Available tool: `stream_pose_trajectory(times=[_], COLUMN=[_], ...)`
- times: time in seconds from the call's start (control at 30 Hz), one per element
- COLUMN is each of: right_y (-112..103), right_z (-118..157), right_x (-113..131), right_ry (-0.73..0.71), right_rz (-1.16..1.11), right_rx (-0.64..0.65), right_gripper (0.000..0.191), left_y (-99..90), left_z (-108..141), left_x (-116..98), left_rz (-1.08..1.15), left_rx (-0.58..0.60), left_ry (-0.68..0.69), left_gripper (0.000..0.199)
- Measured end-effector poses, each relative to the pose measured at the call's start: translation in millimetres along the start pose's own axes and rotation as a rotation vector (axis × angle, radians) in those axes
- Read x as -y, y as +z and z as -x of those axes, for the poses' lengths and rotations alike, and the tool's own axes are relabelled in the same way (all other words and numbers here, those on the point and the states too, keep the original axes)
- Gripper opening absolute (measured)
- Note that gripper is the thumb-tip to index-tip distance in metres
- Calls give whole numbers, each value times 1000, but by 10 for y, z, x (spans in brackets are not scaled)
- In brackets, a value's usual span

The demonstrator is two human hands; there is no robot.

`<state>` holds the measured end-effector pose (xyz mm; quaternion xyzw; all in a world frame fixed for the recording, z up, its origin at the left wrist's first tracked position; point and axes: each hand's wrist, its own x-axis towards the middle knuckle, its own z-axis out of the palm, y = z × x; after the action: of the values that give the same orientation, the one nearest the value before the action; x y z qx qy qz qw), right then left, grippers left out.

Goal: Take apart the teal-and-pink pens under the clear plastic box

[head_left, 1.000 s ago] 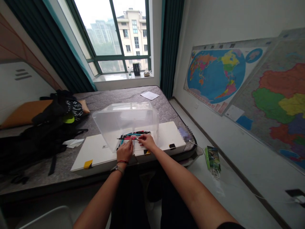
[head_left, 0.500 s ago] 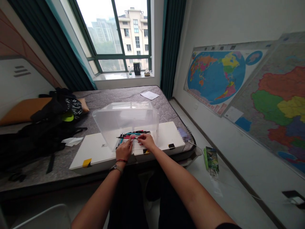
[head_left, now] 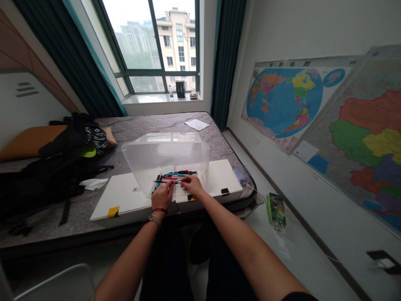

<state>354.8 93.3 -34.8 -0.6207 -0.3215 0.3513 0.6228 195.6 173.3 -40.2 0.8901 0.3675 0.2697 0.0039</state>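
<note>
1. Both hands have hardly shifted since the earlier frame; mainly the head view has swung a little.
2. Fingers of the left hand [head_left: 162, 197] rest on the near pens, curled narrowly. Whether they hold anything, I cannot tell.
3. The right hand [head_left: 192, 184] pinches narrowly at the end of a red pen [head_left: 166, 182], but a firm hold cannot be told.
4. The other pens [head_left: 177, 172], in black, teal and red, lie in a loose, near-parallel group by the middle of the white board [head_left: 219, 175]. None shows apart from the group.
5. A clear plastic box [head_left: 166, 154] stands just behind the hands. Whether the pens lie under its rim, I cannot tell.
6. Towards the mattress's [head_left: 150, 123] left edge sits a black backpack [head_left: 53, 167]; a sheet of paper [head_left: 196, 124] lies near the far edge.
</note>
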Motion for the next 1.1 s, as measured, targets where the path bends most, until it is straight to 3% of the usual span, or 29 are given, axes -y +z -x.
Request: stream_pose_trajectory(times=[0.67,1.0,1.1], right_y=[25,38,32], right_z=[65,50,73], right_x=[113,57,96], right_ry=[-15,-166,-178], right_rz=[210,522,545], right_rx=[43,65,47], right_gripper=[3,20,15], left_y=[16,6,1], left_z=[-5,-5,-4], left_x=[-1,4,0], left_rz=[75,68,60], left_rx=[33,51,50], left_ry=[-46,-48,-53], left_gripper=[40,40,39])
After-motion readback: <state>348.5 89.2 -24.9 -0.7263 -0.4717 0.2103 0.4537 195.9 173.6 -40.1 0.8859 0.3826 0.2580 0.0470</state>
